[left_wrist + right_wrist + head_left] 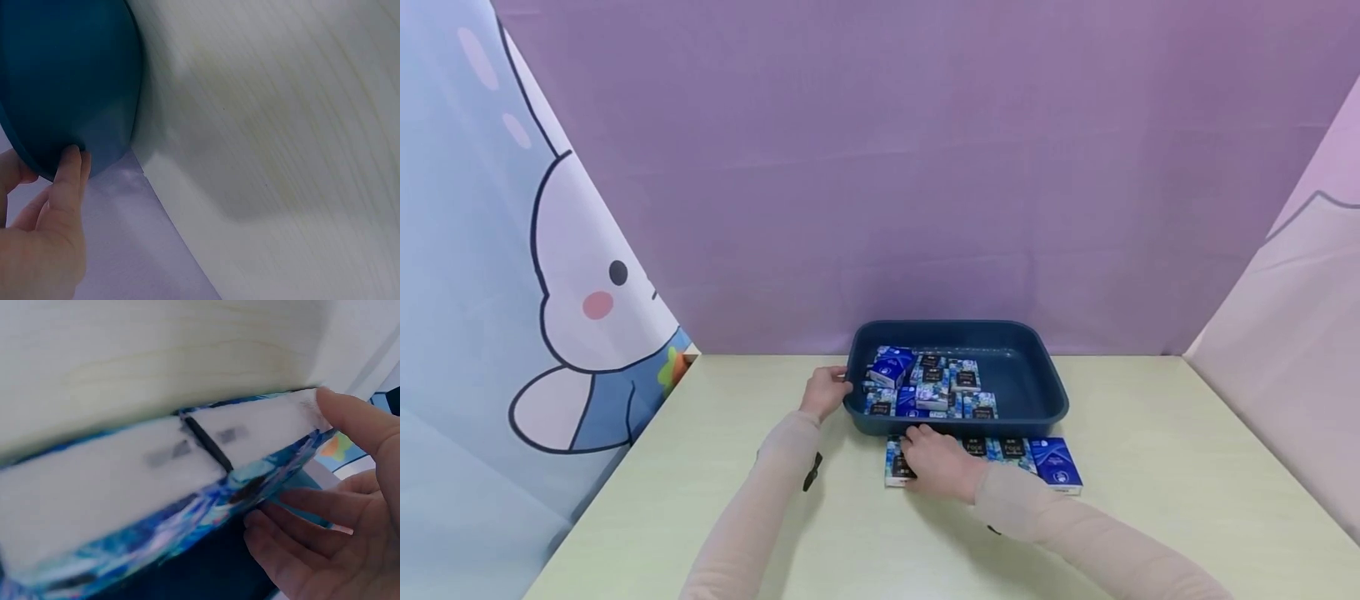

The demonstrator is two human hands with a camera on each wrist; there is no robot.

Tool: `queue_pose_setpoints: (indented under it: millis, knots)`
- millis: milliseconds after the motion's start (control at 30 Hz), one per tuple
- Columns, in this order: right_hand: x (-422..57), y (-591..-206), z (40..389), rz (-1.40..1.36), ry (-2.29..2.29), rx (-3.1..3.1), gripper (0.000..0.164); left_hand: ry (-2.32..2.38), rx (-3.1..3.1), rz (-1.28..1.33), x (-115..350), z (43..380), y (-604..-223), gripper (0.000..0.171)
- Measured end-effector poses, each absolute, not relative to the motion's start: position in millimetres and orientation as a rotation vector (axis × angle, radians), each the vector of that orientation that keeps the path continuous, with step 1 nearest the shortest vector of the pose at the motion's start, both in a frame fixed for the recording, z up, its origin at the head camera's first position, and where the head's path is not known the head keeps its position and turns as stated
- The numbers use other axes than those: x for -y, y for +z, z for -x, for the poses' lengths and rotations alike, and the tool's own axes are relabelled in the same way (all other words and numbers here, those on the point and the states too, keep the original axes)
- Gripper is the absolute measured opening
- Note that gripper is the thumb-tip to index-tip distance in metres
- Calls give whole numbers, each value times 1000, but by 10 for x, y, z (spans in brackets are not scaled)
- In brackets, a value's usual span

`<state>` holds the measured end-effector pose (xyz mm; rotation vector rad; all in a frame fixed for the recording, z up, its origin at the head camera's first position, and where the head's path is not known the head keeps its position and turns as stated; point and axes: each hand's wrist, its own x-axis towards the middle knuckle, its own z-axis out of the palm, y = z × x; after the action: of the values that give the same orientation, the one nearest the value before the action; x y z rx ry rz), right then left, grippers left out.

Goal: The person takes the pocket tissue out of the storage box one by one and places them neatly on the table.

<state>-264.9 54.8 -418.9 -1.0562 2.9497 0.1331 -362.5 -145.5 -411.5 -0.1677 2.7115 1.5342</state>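
Your right hand [942, 463] pinches the blue floral cardboard box [894, 467] at the row's 9 o'clock end. Toward its 1 o'clock stands the dark-blue rectangular plastic tray [1011, 382], similar small cardboard boxes [932, 396] clustered toward its 8; your left hand [825, 392] grips its 9 o'clock rim. The pale wood-grain bench [647, 517] carries everything.

What looks like "Face" stands on the flowered packs [1012, 451].
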Motion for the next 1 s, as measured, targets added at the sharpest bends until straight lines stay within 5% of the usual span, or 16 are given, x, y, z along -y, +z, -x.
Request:
queue_pose_setpoints:
  millis: [333,667,1000]
  knots:
    - [-793,-3816,2624,1137,-137,-3062,44,1525,-2732,163,1478,3617,-4110,43]
    - [-1239,-3371,2974,1041,-174,-3020,42,1524,-2717,175,1487,3637,-4113,43]
    - [-1532,-3435,3362,869,-82,-2948,44,1513,-2727,172,1464,3639,-4133,42]
